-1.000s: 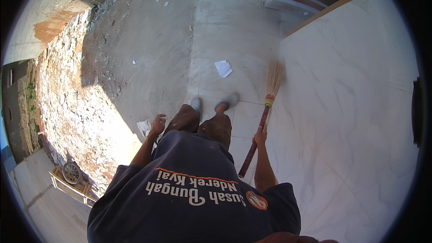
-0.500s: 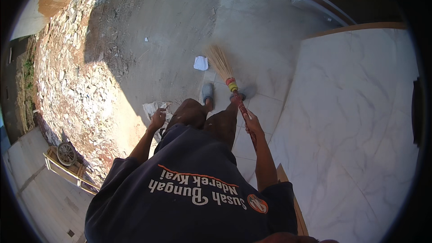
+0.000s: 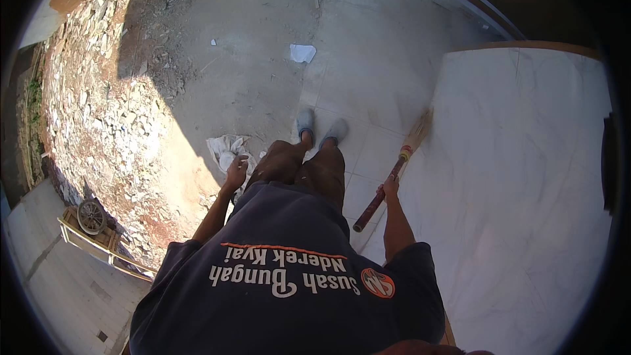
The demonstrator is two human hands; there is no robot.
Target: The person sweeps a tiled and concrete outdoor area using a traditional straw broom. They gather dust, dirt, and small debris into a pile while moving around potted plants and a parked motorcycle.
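Observation:
My right hand (image 3: 390,187) is closed around the dark red handle of a broom (image 3: 372,213). The broom slants up and to the right, with yellow and red binding below its straw bristles (image 3: 419,130). The bristles are slightly blurred and lie against the lower edge of the white marble-patterned surface. My left hand (image 3: 237,172) hangs at my left side with fingers apart and nothing visible in it. Behind it, on the ground, is a crumpled white sack (image 3: 225,151); whether the hand touches it I cannot tell.
A flat white scrap (image 3: 302,53) lies on the dusty floor ahead of my grey shoes (image 3: 336,129). Broken rubble (image 3: 112,138) covers the sunlit ground at left, near a wooden cart (image 3: 92,217). The marble-patterned surface (image 3: 513,158) fills the right side; a long pale box-like piece (image 3: 473,3) lies beyond it.
The broom has swung from in front of my feet to the right, its bristles now at the marble-patterned surface. My feet stand closer together. The white scrap appears farther ahead of my shoes.

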